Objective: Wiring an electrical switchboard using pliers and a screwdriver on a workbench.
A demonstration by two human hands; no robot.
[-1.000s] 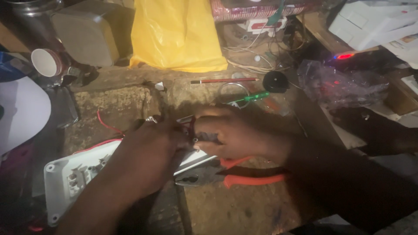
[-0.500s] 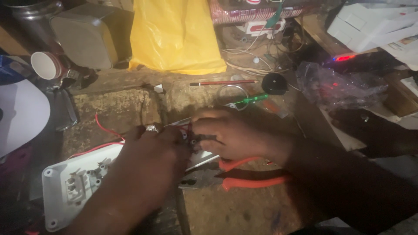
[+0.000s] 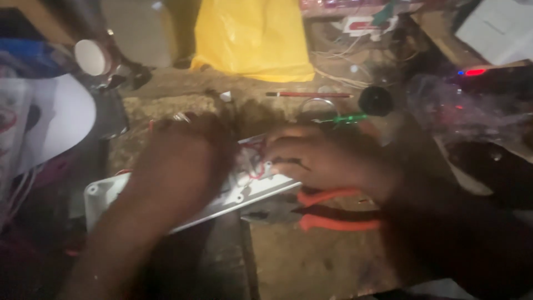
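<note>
Two hands meet over a white plastic casing (image 3: 111,191) that lies flat on the worn bench top (image 3: 311,261), seen from the single head view. The left hand (image 3: 180,166) lies palm-down across the middle of the casing, fingers curled over its far edge, apparently pinning it so it does not slide; whether those fingers close on anything beneath cannot be told. The right hand (image 3: 319,161) comes in from the casing's right end, wrist low, fingertips pinched on the thin red wires (image 3: 256,161) at the casing's opened part, a fine grip suited to small leads. Just beside the casing's near right corner rest orange-handled pliers (image 3: 327,210), partly under the right wrist, close enough to grab. Beyond the casing lie a red pencil (image 3: 308,95), a green-handled screwdriver (image 3: 344,118) and a black round knob (image 3: 375,100); farther back stands a yellow plastic bag (image 3: 250,36).
</note>
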